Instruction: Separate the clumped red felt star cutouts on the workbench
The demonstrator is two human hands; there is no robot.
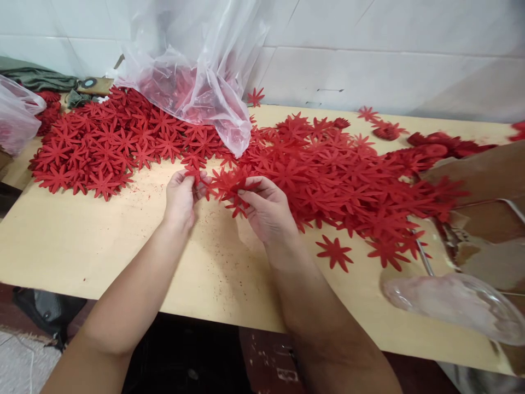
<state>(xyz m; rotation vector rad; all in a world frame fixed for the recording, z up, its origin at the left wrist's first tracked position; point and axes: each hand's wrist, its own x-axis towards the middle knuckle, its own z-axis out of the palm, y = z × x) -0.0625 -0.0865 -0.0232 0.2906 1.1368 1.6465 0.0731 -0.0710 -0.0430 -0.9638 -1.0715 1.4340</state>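
Between thumb and fingers, my left hand [182, 198] pinches a red flower-shaped cutout [195, 173] with narrow petals. My right hand [266, 207] is closed on several more red flower cutouts [229, 185], which overlap in a small bunch. Both hands are close together just above the table, their held pieces almost touching. Behind my left hand spreads a heap of the same red cutouts [102, 137]. A second loose pile [328, 169] lies beyond and to the right of my right hand. One single cutout [334, 253] rests flat near my right forearm.
A clear plastic bag [192, 87] with red pieces inside leans over the heap against the tiled wall [369, 65]. At right stand a cardboard box [488, 175] and a clear plastic item [455, 303]. Another bag [18, 112] sits far left on the wooden table [102, 246].
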